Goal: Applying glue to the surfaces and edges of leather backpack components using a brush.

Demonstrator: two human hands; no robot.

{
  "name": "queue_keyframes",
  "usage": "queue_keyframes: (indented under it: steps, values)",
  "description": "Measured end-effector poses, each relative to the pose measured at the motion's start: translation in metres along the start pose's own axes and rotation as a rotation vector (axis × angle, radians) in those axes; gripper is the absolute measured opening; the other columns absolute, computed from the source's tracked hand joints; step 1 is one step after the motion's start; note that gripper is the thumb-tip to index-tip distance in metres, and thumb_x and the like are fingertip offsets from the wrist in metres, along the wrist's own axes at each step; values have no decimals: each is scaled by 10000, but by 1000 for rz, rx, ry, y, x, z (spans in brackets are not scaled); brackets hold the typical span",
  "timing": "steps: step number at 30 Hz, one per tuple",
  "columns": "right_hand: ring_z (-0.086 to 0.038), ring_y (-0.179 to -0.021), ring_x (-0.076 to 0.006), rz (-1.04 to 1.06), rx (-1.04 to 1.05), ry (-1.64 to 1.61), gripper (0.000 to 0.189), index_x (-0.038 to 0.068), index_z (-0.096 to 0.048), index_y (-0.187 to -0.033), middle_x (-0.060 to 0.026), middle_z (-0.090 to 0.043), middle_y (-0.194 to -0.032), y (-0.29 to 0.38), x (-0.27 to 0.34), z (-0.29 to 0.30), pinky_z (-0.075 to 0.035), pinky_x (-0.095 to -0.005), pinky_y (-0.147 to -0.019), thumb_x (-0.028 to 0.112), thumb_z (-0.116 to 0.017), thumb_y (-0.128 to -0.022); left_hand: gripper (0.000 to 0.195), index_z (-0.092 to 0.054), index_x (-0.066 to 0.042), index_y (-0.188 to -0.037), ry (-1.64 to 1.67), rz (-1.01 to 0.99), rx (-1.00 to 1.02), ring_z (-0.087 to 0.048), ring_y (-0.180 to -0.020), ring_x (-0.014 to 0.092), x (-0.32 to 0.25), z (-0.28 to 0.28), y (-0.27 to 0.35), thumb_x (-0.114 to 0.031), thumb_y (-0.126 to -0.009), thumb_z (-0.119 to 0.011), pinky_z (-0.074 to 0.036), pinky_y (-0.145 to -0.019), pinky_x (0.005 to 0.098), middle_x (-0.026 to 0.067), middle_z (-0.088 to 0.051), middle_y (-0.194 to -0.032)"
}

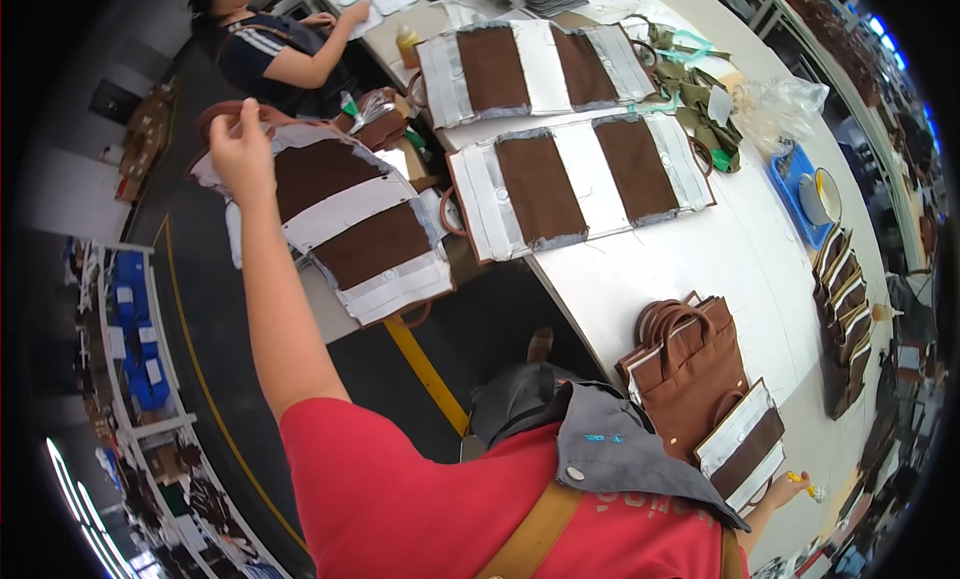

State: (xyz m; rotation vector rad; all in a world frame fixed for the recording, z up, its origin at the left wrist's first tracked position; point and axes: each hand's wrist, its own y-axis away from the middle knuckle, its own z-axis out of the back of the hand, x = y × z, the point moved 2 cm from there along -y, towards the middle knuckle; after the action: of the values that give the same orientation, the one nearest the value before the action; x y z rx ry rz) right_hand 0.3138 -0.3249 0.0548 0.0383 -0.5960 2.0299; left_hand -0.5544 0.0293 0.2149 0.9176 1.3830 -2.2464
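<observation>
My left hand (244, 155) is raised at the left, its fingers pinching the far end of an opened-out bag panel (334, 175) near its brown handle. That panel has a white lining with two dark brown bands, and it bends upward toward the hand. At the lower right my right hand (786, 490) holds a small yellow-handled brush (802, 484) with pale bristles. Right beside this hand is a part-covered panel (746, 451) in white and dark brown. Several brown bag pieces with handles (694, 376) lie stacked behind it.
Two more opened panels (536, 181) (495, 68) lie on the white table (645, 264). A blue tray (787, 170) holds a white cup (825, 198). Folded brown pieces (840, 331) line the right side. A co-worker (292, 61) stands beyond, near a yellow bottle (407, 47).
</observation>
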Motion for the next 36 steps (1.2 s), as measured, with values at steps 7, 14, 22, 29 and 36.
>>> queue_keyframes:
  steps: [7,14,22,29,36]
  values:
    - [-484,-855,-377,-171,20,107,321,54,-349,-1056,-221,-469,-964,36,-42,66,-390,-391,-732,21,-414,-744,270,-525,1,-890,-391,-20,214,-553,-847,304,86,-148,-15,-244,-776,-524,-427,-712,384,182,-569,-910]
    - [-486,-781,-314,-115,-140,169,361,41,-375,-1055,-191,-472,-910,79,-119,93,-394,-364,-699,-18,-401,-700,172,-515,-49,-878,-324,-202,562,-496,-850,335,68,-196,105,-122,-736,-451,-399,-745,403,156,-520,-868]
    - [-487,-871,-367,-247,16,24,325,63,-372,-1012,-198,-482,-935,84,-47,41,-394,-392,-729,-4,-459,-706,122,-442,9,-600,170,-285,1054,-457,-604,296,-30,-140,280,-6,-699,-372,-362,-567,373,147,-443,-631]
    - [-501,-841,-384,-162,-26,54,320,78,-372,-1009,-207,-499,-923,94,-57,34,-400,-417,-694,63,-517,-724,208,-519,-8,-921,533,-235,1416,-529,-700,225,-162,-143,414,33,-728,-452,-430,-638,292,121,-529,-779]
    - [-501,-838,-371,-272,59,-71,326,66,-366,-992,-185,-505,-916,87,-64,3,-401,-407,-692,144,-563,-744,280,-477,-40,-1009,686,-438,1766,-514,-825,261,-276,-123,512,-64,-733,-517,-396,-716,356,109,-546,-891]
